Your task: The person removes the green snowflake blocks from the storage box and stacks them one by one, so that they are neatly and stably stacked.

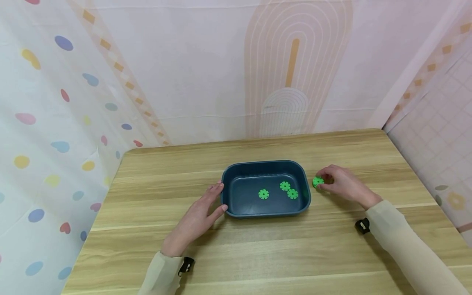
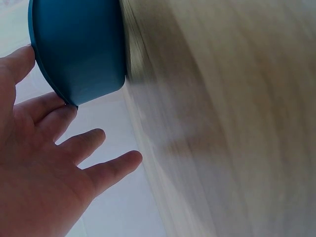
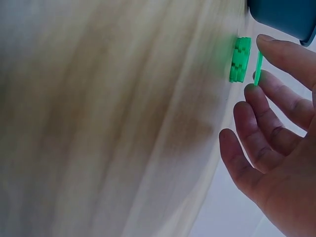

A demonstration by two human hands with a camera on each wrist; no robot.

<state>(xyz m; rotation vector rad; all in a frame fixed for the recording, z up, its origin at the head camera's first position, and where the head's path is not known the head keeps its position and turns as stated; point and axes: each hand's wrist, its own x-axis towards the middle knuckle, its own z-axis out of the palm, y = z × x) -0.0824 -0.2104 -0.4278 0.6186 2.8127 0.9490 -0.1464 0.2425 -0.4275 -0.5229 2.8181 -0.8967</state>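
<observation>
Probably the thin, bright-green, notched plastic disc (image 3: 258, 69) weighs next to nothing and is stiff, its smooth faces likely a bit slippery; it should survive a knock. The edge looks the best place to take hold, since the notches ought to give fingertips some bite. The right hand (image 1: 343, 185) pinches it there between thumb and fingertips, the other fingers loosely bent. It is right of centre in the head view, just beside the dark-blue, round-cornered rectangular tray (image 1: 239, 196). The right wrist view shows it edge-on at upper right, apart from a short stack of green notched discs (image 3: 240, 59) on the wood-grain table (image 1: 258, 254). Three flat green discs with toothed rims (image 1: 263, 194) lie in the tray, two of them meeting at right. The left hand (image 1: 195, 215), fingers spread, touches the tray's left end.
</observation>
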